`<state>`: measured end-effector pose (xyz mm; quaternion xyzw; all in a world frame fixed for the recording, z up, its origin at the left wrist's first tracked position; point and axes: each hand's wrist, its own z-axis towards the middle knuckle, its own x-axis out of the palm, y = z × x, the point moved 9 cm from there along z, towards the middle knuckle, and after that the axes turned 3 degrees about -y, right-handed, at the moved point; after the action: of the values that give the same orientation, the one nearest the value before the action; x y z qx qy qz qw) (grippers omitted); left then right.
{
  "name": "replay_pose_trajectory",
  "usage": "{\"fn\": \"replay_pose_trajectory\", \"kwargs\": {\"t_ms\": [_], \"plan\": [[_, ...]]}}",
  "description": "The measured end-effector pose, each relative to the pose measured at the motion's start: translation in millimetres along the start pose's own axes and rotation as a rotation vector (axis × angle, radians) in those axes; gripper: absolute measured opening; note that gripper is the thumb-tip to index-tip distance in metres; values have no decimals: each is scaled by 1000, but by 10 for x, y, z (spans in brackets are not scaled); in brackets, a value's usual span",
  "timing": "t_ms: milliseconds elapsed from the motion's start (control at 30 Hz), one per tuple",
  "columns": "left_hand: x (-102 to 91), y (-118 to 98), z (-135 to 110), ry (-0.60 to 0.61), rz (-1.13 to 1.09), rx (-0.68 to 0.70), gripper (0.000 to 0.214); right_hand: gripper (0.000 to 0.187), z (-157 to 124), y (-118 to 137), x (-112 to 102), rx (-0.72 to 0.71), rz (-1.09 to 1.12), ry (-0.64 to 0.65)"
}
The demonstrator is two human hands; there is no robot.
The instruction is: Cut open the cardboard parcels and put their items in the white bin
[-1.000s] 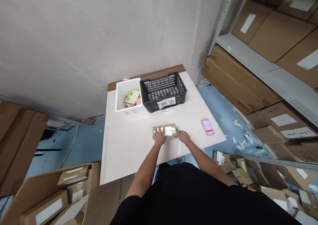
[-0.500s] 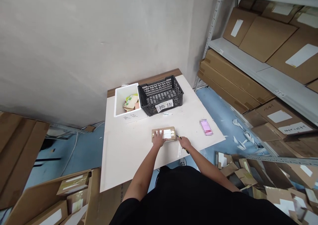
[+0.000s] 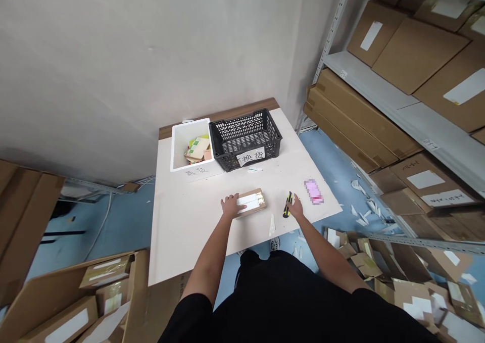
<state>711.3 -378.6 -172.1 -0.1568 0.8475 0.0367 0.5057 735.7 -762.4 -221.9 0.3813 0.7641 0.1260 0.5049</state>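
Observation:
A small cardboard box (image 3: pixel 254 199) with a white label and clear tape sits on the white-topped table (image 3: pixel 182 222). My left hand (image 3: pixel 230 206) grips its left end, with the thumb over the label. To the right of the box lies a yellow-and-black box cutter (image 3: pixel 287 204). My right hand (image 3: pixel 296 207) is right beside the cutter, thumb touching its handle and fingers apart. A pink item (image 3: pixel 314 191), pixelated, rests further right. Near the front edge is a clear plastic strip (image 3: pixel 272 225).
At the back stand a white foam box (image 3: pixel 197 172) holding small packets and a black plastic crate (image 3: pixel 246 153) with a paper sign. Shelves (image 3: pixel 382 80) of cartons rise on the right. Opened cardboard (image 3: pixel 373 264) piles below them; a large carton (image 3: pixel 140 277) of parcels stands at lower left.
My right hand has moved right, away from the box, and the cutter now lies on the table with the grip loosened. My left hand has shifted to the box's left end, and the box is turned slightly.

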Motion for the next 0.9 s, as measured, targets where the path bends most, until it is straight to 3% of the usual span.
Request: {"fn": "replay_pose_trajectory", "kwargs": {"t_ms": [67, 133, 233, 333, 467, 567, 667, 800, 900], "plan": [[37, 26, -47, -22, 0, -60, 74, 70, -47, 199, 84, -34, -8, -18], [98, 30, -102, -22, -8, -127, 69, 70, -195, 436, 390, -82, 21, 53], [228, 1, -225, -9, -53, -206, 69, 85, -458, 765, 1005, -93, 123, 236], [355, -69, -393, -38, -108, -253, 68, 94, -510, 999, 1317, -55, 147, 245], [466, -153, -564, -112, -190, -313, 55, 100, -294, 1282, 1351, -162, 120, 274], [529, -148, -564, -58, -247, -305, 51, 107, -90, 1358, 1239, -243, 128, 326], [516, -62, -530, -4, -309, -249, 61, 110, 25, 1318, 1141, -269, 139, 376], [486, 30, -564, -5, -367, -215, 63, 115, -67, 1263, 1128, -296, 44, 273], [509, -5, -601, -26, -377, -232, 61, 123, -307, 1299, 1276, -340, -50, 192]]}}
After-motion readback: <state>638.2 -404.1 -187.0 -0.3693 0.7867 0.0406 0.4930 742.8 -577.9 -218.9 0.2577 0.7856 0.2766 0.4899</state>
